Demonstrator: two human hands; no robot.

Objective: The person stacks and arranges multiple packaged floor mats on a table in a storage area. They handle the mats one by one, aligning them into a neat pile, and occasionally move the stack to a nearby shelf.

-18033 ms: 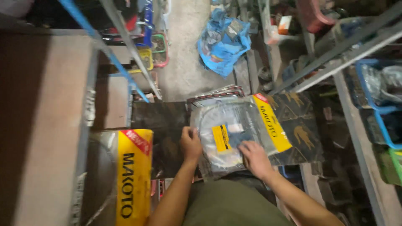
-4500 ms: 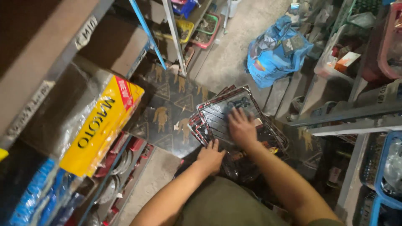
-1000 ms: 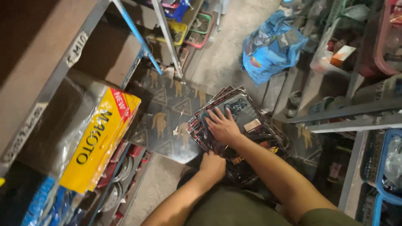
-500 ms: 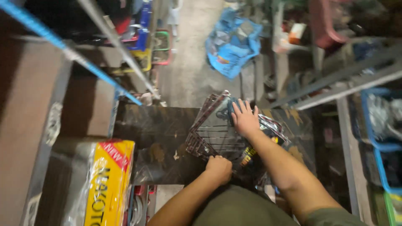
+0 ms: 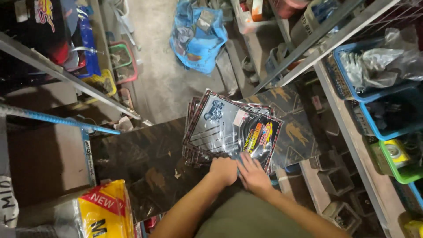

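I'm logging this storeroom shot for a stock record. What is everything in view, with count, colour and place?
plastic-wrapped packets: a stack, count unclear, dark with red edging, centre on the board
dark board: one, brown-black, under the stack
blue plastic bag: one, on the concrete floor, top centre
blue baskets: at least two, right shelf
green basket: one, right shelf, lower
yellow package: one, yellow and red, lower left
left hand: at the stack's near edge
right hand: flat on the stack's near edge
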